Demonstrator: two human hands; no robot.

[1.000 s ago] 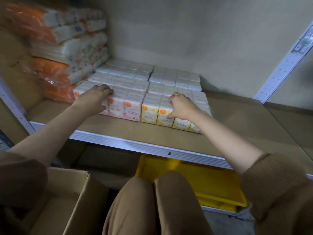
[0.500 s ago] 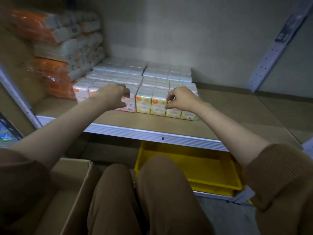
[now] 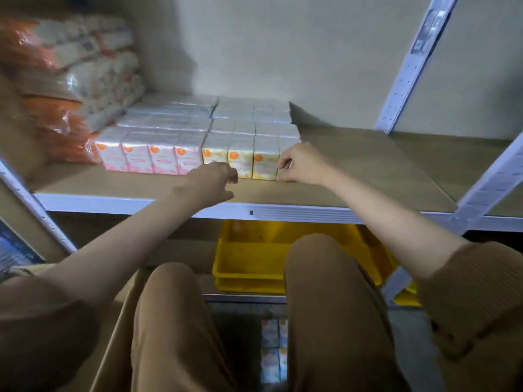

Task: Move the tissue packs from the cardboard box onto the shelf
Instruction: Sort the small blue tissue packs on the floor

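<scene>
Far left: orange-wrapped bundles (image 3: 65, 131). Tissue packs (image 3: 198, 128) in rows on shelf (image 3: 368, 171), pink fronts then yellow; orange dot labels, print unreadable. Left hand (image 3: 210, 179) curled, empty, before front row. Right hand (image 3: 304, 165) pinching end yellow pack (image 3: 288, 144).
</scene>
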